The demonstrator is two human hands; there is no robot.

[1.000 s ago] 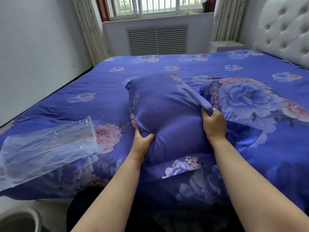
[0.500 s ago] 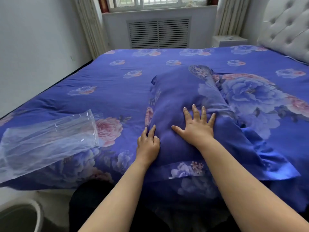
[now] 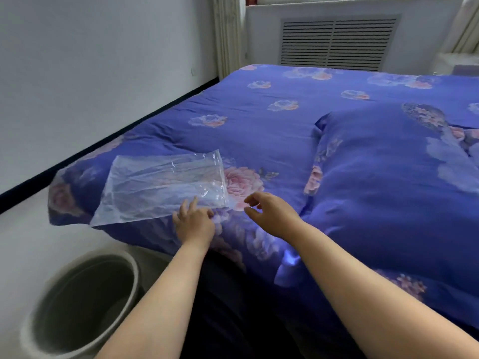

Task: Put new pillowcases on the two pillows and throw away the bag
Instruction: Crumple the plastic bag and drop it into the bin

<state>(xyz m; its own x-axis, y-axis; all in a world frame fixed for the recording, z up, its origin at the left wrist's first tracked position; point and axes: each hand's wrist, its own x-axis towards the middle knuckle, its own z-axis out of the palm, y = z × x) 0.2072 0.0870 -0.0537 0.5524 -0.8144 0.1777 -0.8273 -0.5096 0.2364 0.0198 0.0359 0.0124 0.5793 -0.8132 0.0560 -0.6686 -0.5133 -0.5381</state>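
A clear plastic bag [image 3: 160, 185] lies flat on the near left corner of the blue floral bed. My left hand [image 3: 195, 221] touches the bag's near right edge with straight fingers. Just to the right of the bag, my right hand [image 3: 269, 215] hovers with loosely curled fingers and holds nothing. A pillow in a blue floral pillowcase [image 3: 383, 164] lies on the bed to the right. Beyond it, at the right edge of the view, a second floral pillow [image 3: 466, 136] is partly visible.
A round grey bin [image 3: 77, 307] stands on the floor at the lower left, below the bed's corner. The blue floral bedspread [image 3: 259, 125] covers the bed. A white wall runs along the left, and a vent grille [image 3: 334, 44] sits under the window.
Both hands have left the pillow and moved left to the plastic bag. The view has swung left and down, bringing the bin into sight.
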